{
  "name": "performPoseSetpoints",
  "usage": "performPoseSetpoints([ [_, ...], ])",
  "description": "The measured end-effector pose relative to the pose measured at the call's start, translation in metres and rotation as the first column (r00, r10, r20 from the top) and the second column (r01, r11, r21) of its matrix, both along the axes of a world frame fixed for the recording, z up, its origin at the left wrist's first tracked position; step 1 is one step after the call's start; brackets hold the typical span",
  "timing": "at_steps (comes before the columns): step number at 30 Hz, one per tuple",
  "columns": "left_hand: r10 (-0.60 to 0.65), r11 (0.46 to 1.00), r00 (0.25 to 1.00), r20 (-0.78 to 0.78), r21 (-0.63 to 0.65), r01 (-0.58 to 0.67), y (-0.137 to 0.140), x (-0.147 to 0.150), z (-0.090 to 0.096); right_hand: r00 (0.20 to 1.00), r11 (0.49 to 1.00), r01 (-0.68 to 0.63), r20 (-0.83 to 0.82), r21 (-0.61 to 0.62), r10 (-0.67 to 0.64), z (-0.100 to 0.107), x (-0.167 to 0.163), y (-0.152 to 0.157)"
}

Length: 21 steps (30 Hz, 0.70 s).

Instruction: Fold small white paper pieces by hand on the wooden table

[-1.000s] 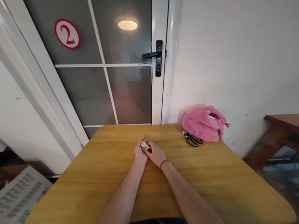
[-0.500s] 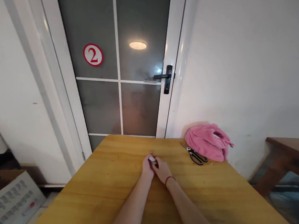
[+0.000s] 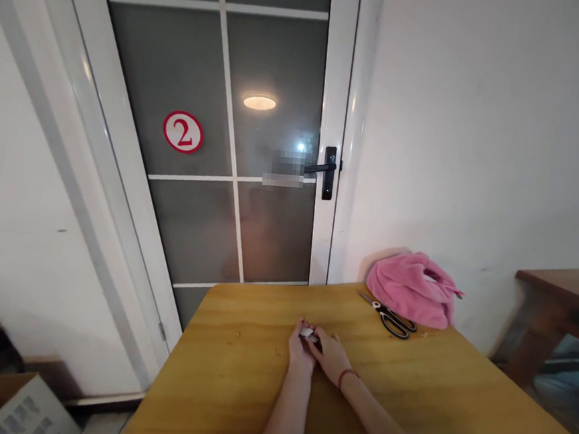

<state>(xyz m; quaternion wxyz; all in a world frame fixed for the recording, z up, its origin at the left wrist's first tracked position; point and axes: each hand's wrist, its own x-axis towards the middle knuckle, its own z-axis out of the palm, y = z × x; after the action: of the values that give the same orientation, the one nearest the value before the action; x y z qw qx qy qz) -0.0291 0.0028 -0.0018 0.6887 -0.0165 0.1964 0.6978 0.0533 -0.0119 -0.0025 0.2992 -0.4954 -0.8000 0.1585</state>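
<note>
A small object, pale grey on top with a dark edge (image 3: 306, 333), sits between my two hands above the wooden table (image 3: 215, 392); its kind is too small to make out. My left hand (image 3: 301, 352) is closed around it from the left, palm turned inward. From the right, my right hand (image 3: 331, 355), with a red cord on the wrist, presses its fingers against the same object. To the right, black-handled scissors (image 3: 392, 321) lie on the table, their blades pointing toward the door.
A pink plush cloth (image 3: 411, 287) lies at the table's far right corner, against the white wall. Beyond the far edge stands a glass-paned door (image 3: 320, 246) with a black handle (image 3: 328, 173). A cardboard box (image 3: 28, 410) is on the floor at left; another table (image 3: 565, 285) stands at right.
The view has tilted upward a little, so the door, table and hands appear lower and slightly to the right. Both hands keep their hold on the small object.
</note>
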Motion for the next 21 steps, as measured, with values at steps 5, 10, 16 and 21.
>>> performPoseSetpoints([
  [5,0.036,0.999,0.999,0.024,-0.004,-0.036,0.003,-0.003,0.000,0.998,1.000,-0.004,-0.065,-0.010,0.003,-0.001,0.000,0.000],
  [10,0.031,0.998,0.999,0.020,-0.047,-0.030,0.005,-0.012,-0.002,0.988,0.999,-0.028,-0.156,-0.020,0.024,0.003,0.000,-0.004],
  [16,0.061,0.997,0.998,-0.010,0.045,-0.061,0.004,-0.013,-0.002,0.985,1.000,-0.005,-0.175,-0.008,0.004,0.007,0.000,-0.007],
  [21,0.044,0.996,0.997,-0.064,0.076,-0.039,0.005,-0.012,-0.004,0.993,0.999,-0.033,-0.114,-0.018,0.031,0.012,-0.002,-0.011],
])
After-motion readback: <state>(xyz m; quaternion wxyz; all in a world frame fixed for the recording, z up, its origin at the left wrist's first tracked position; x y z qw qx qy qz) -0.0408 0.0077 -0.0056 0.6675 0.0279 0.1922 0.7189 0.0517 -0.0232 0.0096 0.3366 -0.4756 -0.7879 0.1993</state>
